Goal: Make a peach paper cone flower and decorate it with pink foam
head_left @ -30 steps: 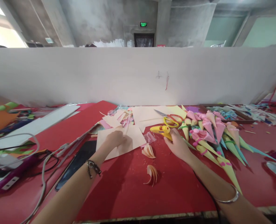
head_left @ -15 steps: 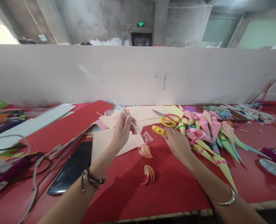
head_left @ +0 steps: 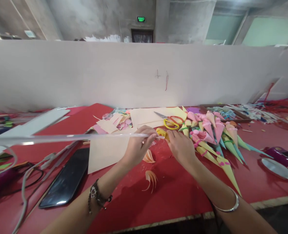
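Note:
My left hand (head_left: pixel 140 144) is closed on a long clear plastic rod (head_left: pixel 68 138), which lies level and runs out past the left edge of the view. The rod's right end meets a yellow coiled roll (head_left: pixel 160 132), pinched in the fingers of my right hand (head_left: pixel 181 146). The exact kind of roll is not plain, as the fingers hide part of it. Just below the left hand lie two fringed peach paper pieces (head_left: pixel 150 181) on the red tabletop. Behind the hands are scissors (head_left: pixel 169 122) with yellow and red handles, resting on cream paper sheets (head_left: pixel 144 117).
Pink, yellow and green cones (head_left: pixel 214 130) are heaped at the right. A black phone (head_left: pixel 66 177) and a white cable (head_left: pixel 24 191) lie at the left. Purple tools (head_left: pixel 281 159) sit far right. A white partition (head_left: pixel 97 74) stands behind the table.
The clear rod has swung from a steep slant to level, and its near end has come to the yellow roll. My left hand has moved right, close to my right hand. The view has shifted slightly.

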Tool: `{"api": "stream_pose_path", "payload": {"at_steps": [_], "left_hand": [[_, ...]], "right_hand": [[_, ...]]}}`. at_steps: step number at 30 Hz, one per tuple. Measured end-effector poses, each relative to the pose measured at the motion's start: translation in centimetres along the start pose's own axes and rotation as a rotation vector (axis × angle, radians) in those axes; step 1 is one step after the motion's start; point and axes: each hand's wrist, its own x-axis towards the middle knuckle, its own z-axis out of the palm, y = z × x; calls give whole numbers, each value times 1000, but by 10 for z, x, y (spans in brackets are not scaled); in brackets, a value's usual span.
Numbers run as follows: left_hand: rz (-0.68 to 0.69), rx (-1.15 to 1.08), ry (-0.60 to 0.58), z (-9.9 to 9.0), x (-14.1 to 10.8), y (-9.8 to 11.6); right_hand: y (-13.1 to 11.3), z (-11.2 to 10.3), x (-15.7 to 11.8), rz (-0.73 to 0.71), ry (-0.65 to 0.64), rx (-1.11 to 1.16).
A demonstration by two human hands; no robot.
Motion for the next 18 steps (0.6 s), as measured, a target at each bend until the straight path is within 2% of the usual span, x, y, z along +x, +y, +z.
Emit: {"api": "stream_pose_path", "payload": {"at_steps": [3,11,18], "left_hand": [[71,102,-11,1,0,-7],[102,175,-48,-3,-3,-17],[89,243,-117,-8,22,-11]], "right_hand": [[-1,-1,0,-3,-15,-6],[-2,0,1,-7,-49,-15],[-4,-5,-1,-12,-48,6]]}}
